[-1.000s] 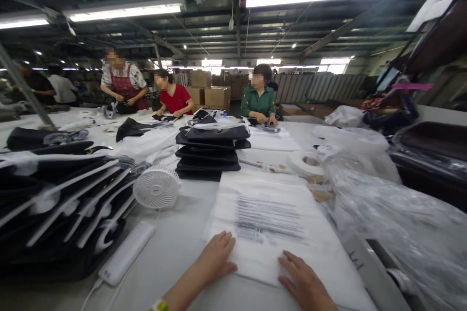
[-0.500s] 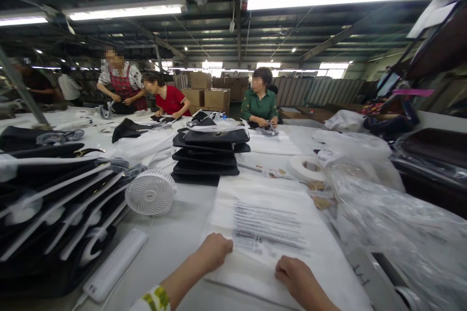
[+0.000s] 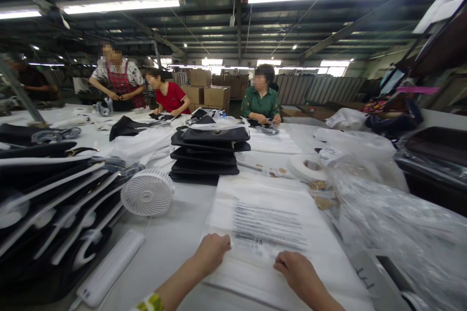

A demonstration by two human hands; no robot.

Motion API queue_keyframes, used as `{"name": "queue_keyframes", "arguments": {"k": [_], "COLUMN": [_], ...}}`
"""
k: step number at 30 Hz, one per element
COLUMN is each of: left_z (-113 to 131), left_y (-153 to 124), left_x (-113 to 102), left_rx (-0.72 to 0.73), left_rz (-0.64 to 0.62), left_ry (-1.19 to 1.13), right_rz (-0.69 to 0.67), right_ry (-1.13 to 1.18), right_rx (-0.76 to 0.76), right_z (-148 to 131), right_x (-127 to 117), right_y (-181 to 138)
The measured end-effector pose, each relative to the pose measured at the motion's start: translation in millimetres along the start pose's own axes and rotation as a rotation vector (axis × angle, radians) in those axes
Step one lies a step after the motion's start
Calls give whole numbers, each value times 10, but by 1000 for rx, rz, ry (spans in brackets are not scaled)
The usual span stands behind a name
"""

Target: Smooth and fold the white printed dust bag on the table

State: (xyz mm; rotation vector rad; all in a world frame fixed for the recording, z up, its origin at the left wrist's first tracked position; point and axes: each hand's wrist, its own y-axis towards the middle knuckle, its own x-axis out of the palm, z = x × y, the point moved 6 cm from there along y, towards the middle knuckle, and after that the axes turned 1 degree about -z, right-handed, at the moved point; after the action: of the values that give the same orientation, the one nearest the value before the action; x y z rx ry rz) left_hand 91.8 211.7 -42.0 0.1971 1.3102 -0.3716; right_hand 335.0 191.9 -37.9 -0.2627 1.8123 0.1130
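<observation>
A flat white plastic bag [image 3: 270, 204] with dark printed lines lies before me on what looks like a pile of similar bags. My left hand [image 3: 212, 251] is closed at the left side of the bag, thumb and fingers pinching its film. Across from it, my right hand [image 3: 297, 272] pinches the film below the print. The exact edges between my fingertips are hard to see. Beyond the bag stands a stack of black handbags [image 3: 207, 153]. A small white fan [image 3: 148, 192] is left of the bag.
Black bags with white-wrapped straps [image 3: 54, 209] fill the left side, beside a white power strip [image 3: 109, 267]. On the right are a tape roll [image 3: 308, 167], crumpled clear plastic [image 3: 394, 223] and a grey tape dispenser [image 3: 379, 272]. Several co-workers sit or stand across the table.
My hands stay on the bag, the right one shifting slightly up and left. The view has tilted a little. Co-workers' arms have moved slightly.
</observation>
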Motion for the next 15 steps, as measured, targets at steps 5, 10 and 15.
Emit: {"name": "queue_keyframes", "arguments": {"k": [5, 10, 15], "left_z": [-50, -73, 109], "left_y": [-39, -114, -154], "left_x": [39, 28, -1], "left_rx": [-87, -114, -139], "left_rz": [57, 78, 44], "left_ry": [-60, -114, -114], "right_rz": [-41, -29, 54], "right_ry": [24, 5, 95], "right_rx": [-80, -94, 24], "right_z": [-63, -135, -74], "right_x": [37, -7, -87], "right_y": [-55, -94, -50]}}
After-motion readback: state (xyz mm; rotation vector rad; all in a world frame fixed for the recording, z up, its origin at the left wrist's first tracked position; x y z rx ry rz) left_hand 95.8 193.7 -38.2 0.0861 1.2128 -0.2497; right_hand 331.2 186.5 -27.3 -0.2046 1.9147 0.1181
